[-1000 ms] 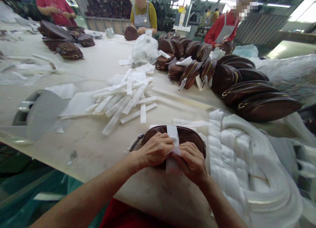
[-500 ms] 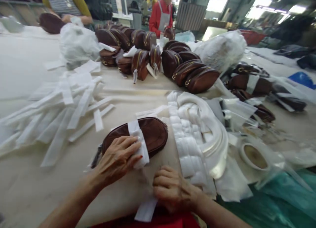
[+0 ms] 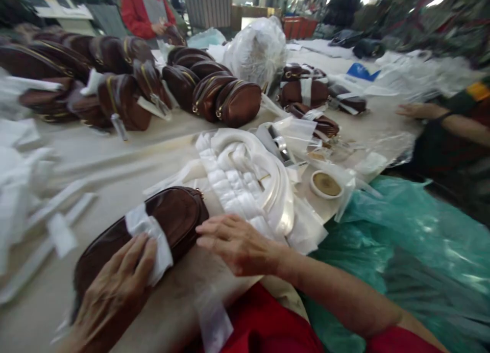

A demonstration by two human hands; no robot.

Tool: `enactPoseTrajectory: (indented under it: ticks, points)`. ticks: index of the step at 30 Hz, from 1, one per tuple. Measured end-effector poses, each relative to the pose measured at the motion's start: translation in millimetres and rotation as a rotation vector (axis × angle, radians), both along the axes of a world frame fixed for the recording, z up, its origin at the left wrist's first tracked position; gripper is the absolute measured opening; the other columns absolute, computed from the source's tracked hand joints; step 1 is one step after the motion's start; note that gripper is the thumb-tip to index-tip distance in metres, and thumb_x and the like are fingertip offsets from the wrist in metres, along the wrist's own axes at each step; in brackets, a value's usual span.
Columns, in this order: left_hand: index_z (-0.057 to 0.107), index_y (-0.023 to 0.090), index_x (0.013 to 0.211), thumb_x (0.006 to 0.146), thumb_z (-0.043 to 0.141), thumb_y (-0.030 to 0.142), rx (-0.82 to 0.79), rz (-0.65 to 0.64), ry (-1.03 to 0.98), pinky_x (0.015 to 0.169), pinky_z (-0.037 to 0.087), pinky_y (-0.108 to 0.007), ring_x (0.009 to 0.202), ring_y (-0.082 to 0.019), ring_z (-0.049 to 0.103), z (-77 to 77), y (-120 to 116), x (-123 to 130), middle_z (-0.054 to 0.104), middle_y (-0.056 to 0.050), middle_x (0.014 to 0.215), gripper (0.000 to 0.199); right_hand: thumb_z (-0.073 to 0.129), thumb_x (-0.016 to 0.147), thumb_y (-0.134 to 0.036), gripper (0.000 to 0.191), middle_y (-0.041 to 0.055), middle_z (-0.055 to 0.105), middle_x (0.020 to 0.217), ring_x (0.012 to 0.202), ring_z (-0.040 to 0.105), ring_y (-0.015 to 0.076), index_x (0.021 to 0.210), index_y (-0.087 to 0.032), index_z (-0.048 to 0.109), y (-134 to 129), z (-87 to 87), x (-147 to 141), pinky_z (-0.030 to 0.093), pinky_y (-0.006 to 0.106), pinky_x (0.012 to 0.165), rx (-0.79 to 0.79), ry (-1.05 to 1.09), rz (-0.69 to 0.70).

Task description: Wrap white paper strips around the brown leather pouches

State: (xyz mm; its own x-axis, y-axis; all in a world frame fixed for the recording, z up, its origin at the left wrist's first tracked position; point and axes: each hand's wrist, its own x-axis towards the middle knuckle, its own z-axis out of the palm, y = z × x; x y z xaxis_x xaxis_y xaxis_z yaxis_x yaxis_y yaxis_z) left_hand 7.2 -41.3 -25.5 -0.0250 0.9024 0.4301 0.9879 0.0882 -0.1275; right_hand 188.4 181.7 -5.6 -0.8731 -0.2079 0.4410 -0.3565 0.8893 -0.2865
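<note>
A dark brown leather pouch (image 3: 172, 215) lies at the front of the table, with a white wrapping strip (image 3: 153, 241) across its middle. My left hand (image 3: 118, 281) rests over the pouch's near side, its fingers pressing on the strip; the thumb is out of sight. At the pouch's right end is my right hand (image 3: 237, 243), fingers stretched and held loosely side by side with nothing visible in them. Its fingertips are close to the pouch's edge; I cannot tell whether they touch. A thin translucent strip (image 3: 214, 320) hangs at the table's front edge by my red clothing.
White foam padding (image 3: 245, 182) lies just beyond my right hand, a tape roll (image 3: 325, 183) to its right. Loose white strips (image 3: 61, 235) cover the left. Several brown pouches (image 3: 239, 103) stand behind. Green plastic (image 3: 413, 241) hangs at right, near another person's arm (image 3: 455, 119).
The view has swung to the right. My right hand has risen from the table's front edge to the pouch's right end, its curled fingers now extended. My left hand stays on the strip.
</note>
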Motion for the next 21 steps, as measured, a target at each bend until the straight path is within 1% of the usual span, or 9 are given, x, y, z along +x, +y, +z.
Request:
enactPoseTrajectory:
  ticks: [1,3,6,8,11,13,17,19,21]
  points:
    - [0.043,0.007,0.131,0.085,0.041,0.011,-0.021,0.005,0.103,0.085,0.051,-0.044,0.107,-0.036,0.057,5.1,2,4,0.056,-0.022,0.121,0.047,0.047,0.084,-0.012,0.034,0.0126,0.056,0.127,0.12,0.044,0.0206,0.117,-0.01,0.054,6,3.5,-13,0.032,0.036,0.101,0.048,0.038,0.003]
    - [0.04,0.003,0.131,0.083,0.043,0.006,-0.048,0.035,0.185,0.084,0.052,-0.042,0.106,-0.035,0.058,13.3,7,10,0.057,-0.024,0.116,0.049,0.046,0.087,-0.011,0.027,0.0126,0.06,0.118,0.111,0.049,0.0209,0.112,-0.011,0.056,13,6.5,-41,0.034,0.037,0.097,0.169,0.083,0.1]
    - [0.036,0.001,0.134,0.083,0.042,0.003,-0.075,0.062,0.201,0.087,0.051,-0.041,0.109,-0.035,0.056,18.7,9,13,0.057,-0.025,0.117,0.051,0.038,0.093,-0.01,0.021,0.0089,0.063,0.093,0.086,0.055,0.0178,0.097,-0.012,0.058,13,4.9,-74,0.04,0.034,0.078,0.345,0.095,0.267]
    - [0.031,0.0,0.137,0.085,0.04,0.003,-0.11,0.044,0.205,0.088,0.051,-0.042,0.112,-0.036,0.055,19.5,6,13,0.055,-0.026,0.12,0.054,0.034,0.095,-0.009,0.024,0.0072,0.061,0.084,0.076,0.053,0.0168,0.092,-0.013,0.058,12,0.9,-83,0.037,0.032,0.066,0.419,0.144,0.314]
    - [0.021,-0.002,0.142,0.086,0.038,0.002,-0.168,0.037,0.235,0.088,0.051,-0.042,0.116,-0.038,0.053,17.1,4,15,0.052,-0.029,0.123,0.059,0.033,0.094,-0.007,0.024,0.0062,0.059,0.078,0.07,0.051,0.0164,0.088,-0.013,0.056,11,-10.9,-86,0.034,0.031,0.059,0.475,0.254,0.341]
    - [0.015,-0.003,0.143,0.086,0.037,0.0,-0.174,0.085,0.282,0.087,0.051,-0.043,0.117,-0.039,0.052,12.8,4,17,0.052,-0.031,0.123,0.061,0.034,0.095,-0.008,0.024,0.0052,0.059,0.076,0.07,0.051,0.016,0.085,-0.015,0.055,10,-22.1,-87,0.035,0.03,0.059,0.477,0.291,0.331]
    - [0.008,-0.003,0.144,0.086,0.035,-0.001,-0.146,0.139,0.34,0.085,0.052,-0.043,0.119,-0.04,0.051,4.6,3,16,0.053,-0.032,0.122,0.064,0.035,0.094,-0.008,0.024,0.0067,0.063,0.085,0.077,0.057,0.0156,0.086,-0.015,0.056,3,-38.4,-91,0.042,0.031,0.069,0.469,0.264,0.22]
    - [0.008,0.001,0.145,0.084,0.034,-0.001,-0.124,0.103,0.31,0.084,0.053,-0.043,0.121,-0.039,0.048,3.7,0,14,0.049,-0.031,0.128,0.067,0.035,0.094,-0.007,0.024,0.0072,0.065,0.088,0.081,0.06,0.0154,0.089,-0.015,0.057,-3,-37.3,-90,0.045,0.032,0.073,0.483,0.22,0.185]
    - [0.01,0.008,0.147,0.082,0.033,0.001,-0.071,0.056,0.2,0.082,0.053,-0.047,0.126,-0.04,0.043,4.4,0,13,0.035,-0.026,0.142,0.069,0.033,0.096,-0.009,0.028,0.0054,0.066,0.092,0.085,0.062,0.0144,0.093,-0.016,0.059,-9,-31.2,-85,0.046,0.03,0.077,0.494,0.163,0.164]
